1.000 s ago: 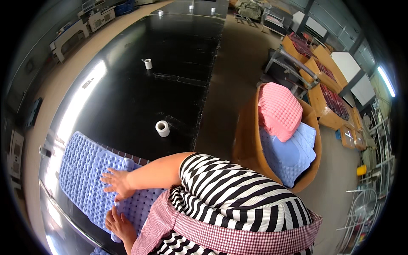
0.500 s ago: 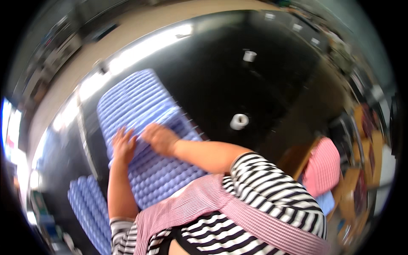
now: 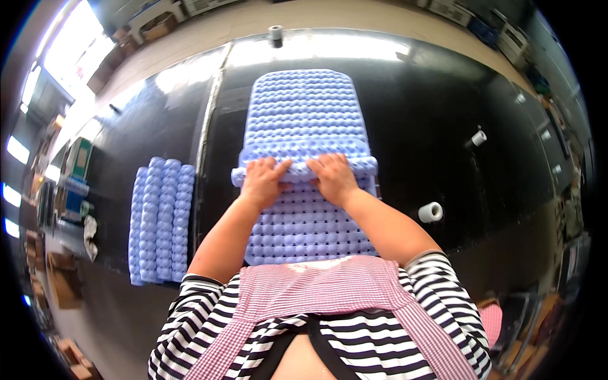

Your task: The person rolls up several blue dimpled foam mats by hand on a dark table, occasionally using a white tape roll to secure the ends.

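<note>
A light blue bumpy bath mat lies lengthwise on the black table in front of me, with a turned-over roll across its middle. My left hand grips this roll left of its centre, fingers curled over the top. On the right part, my right hand holds it in the same way. Both thumbs point inward, a short gap apart. Between my forearms shows the near part of the mat, with rows of small dark holes. My palms hide part of the roll.
Several rolled blue mats lie side by side at the left. White rolls of what looks like tape or film stand on the right of the black table, another at its far edge. Boxes stand at the far left.
My view has swung round so the mat now lies straight ahead. My hands have come level with each other on the roll; the left fingers, spread before, now curl over it.
</note>
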A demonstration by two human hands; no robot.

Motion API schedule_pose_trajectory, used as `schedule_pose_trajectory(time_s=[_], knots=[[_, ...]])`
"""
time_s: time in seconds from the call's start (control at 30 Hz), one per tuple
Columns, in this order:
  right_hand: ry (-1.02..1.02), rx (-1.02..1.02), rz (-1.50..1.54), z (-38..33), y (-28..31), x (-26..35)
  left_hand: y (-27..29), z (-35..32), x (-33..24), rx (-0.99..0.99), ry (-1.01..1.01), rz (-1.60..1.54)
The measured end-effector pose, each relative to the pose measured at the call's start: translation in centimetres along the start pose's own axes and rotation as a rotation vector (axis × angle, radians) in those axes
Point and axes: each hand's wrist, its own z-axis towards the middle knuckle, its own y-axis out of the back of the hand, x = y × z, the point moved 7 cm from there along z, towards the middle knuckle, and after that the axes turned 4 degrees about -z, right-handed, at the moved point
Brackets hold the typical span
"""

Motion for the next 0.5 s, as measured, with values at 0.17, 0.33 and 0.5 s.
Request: schedule_pose_trajectory(time_s=[0.17,0.33,0.5], knots=[[-0.005,0.094,0.091,-7.0,3.9,3.5,1.2,-6.4,-4.4,0.144,0.017,-0.11],[-0.309,0.061,-0.017,-10.9,6.9,-1.0,2.6,-12.1,-0.4,0.025,0.281,-0.074],[-0.786,-0.119,0.535,-16.8,6.7,-4.0,3.6,-14.5,-0.1,-0.178,0.517,-0.614]])
